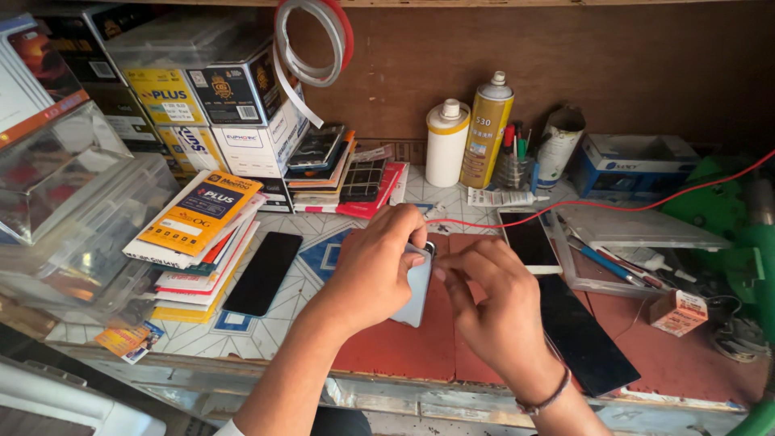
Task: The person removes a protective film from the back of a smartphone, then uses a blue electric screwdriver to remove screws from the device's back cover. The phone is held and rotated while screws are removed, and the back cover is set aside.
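left hand [375,270]: arched, gripping pale phone [417,284] | right hand [492,311]: fingertips seemingly pinching its top edge

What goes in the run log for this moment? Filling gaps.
left hand: grips grey phone | right hand: fingertips at phone's top edge | surface: red mat

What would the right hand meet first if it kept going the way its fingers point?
The right hand points up-left at the grey phone that the left hand grips; its fingertips look already at the phone's top edge, though depth is unclear.
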The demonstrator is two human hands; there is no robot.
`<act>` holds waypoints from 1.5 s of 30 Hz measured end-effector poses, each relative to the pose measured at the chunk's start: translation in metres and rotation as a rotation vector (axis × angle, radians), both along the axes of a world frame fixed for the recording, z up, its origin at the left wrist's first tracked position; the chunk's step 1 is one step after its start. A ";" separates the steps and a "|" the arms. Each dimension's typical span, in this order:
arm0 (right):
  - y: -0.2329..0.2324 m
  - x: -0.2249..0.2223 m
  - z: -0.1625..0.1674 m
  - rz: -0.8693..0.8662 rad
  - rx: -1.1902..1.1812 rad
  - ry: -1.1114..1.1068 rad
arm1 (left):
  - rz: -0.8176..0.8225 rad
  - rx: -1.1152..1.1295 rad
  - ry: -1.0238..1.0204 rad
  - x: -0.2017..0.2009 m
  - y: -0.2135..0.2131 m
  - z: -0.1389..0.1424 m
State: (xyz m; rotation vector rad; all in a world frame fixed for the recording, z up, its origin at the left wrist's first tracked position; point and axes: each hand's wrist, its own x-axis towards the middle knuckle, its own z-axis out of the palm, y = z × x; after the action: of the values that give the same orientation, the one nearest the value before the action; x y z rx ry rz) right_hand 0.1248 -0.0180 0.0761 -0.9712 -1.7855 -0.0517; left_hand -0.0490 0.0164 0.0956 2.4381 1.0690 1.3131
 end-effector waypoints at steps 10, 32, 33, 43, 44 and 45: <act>0.017 0.003 -0.041 0.193 -0.632 0.510 | 0.012 0.009 -0.017 0.000 -0.007 0.002; -0.003 -0.004 -0.028 -0.008 -0.064 0.050 | -0.120 -0.025 -0.148 -0.006 -0.007 -0.005; -0.004 -0.004 -0.031 -0.013 -0.064 0.029 | -0.127 -0.022 -0.145 -0.006 -0.007 -0.005; -0.009 -0.001 -0.039 -0.001 -0.172 0.146 | -0.130 0.119 -0.120 -0.009 -0.011 -0.008; -0.009 -0.001 -0.039 0.006 -0.177 0.140 | -0.125 0.125 -0.118 -0.008 -0.011 -0.008; -0.008 -0.001 -0.039 0.012 -0.180 0.134 | -0.121 0.133 -0.117 -0.007 -0.011 -0.008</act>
State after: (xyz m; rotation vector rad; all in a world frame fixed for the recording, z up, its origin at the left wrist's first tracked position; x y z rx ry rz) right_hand 0.1240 -0.0260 0.0372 -1.0656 -1.6929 0.1808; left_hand -0.0564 0.0051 0.0878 2.4397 0.8166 1.5089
